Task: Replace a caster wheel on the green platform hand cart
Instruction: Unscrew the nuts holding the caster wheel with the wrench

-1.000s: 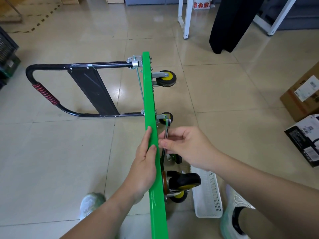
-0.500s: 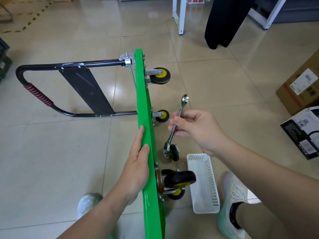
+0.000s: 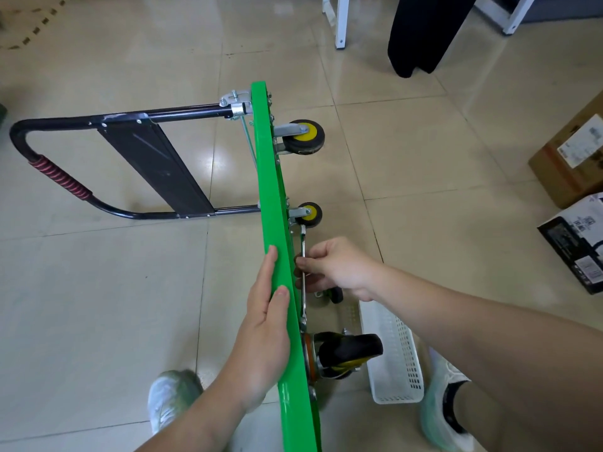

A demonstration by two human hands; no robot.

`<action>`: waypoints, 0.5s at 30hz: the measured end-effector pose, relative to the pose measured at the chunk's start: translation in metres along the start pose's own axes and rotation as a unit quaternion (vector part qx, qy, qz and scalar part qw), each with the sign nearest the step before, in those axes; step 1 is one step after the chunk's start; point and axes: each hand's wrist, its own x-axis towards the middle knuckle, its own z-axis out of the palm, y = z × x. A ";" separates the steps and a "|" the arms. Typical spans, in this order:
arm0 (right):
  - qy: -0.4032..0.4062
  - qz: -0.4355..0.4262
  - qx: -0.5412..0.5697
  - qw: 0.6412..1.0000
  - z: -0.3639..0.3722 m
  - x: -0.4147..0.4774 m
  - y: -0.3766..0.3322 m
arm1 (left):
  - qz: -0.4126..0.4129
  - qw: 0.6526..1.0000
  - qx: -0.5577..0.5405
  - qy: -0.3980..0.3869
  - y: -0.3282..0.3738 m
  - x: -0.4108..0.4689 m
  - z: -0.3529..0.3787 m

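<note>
The green platform cart [image 3: 267, 177] stands on its side edge on the tiled floor, its black handle [image 3: 65, 181] lying flat to the left. My left hand [image 3: 264, 327] rests on the upper green edge, fingers straight along it. My right hand [image 3: 336, 265] grips a silver wrench [image 3: 303, 272] held close against the cart's underside, its far end near the small yellow-hubbed caster [image 3: 306, 214]. A larger fixed caster [image 3: 301, 137] sits at the far end and a black swivel caster [image 3: 346, 353] is at the near end. A loose small caster [image 3: 334, 294] lies on the floor under my right hand.
A white perforated basket [image 3: 394, 353] lies on the floor right of the cart. Cardboard boxes [image 3: 574, 164] stand at the right edge. White table legs [image 3: 339, 21] and a black hanging cloth [image 3: 421, 31] are at the back. My shoes [image 3: 173, 399] are beside the cart.
My right hand swung the wrench away from the cart, then brought it back against the underside beside the small caster. My left hand stayed on the green edge.
</note>
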 end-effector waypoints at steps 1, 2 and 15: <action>-0.004 0.006 0.000 1.000 0.000 0.002 0.001 | 0.001 1.000 0.002 0.000 0.000 0.001 0.000; -0.005 0.013 -0.005 1.000 0.000 0.005 0.001 | 0.001 1.000 0.004 -0.001 0.000 0.002 0.000; -0.039 0.094 -0.025 0.994 0.002 0.016 0.007 | 0.002 1.000 0.000 -0.001 -0.003 0.005 -0.001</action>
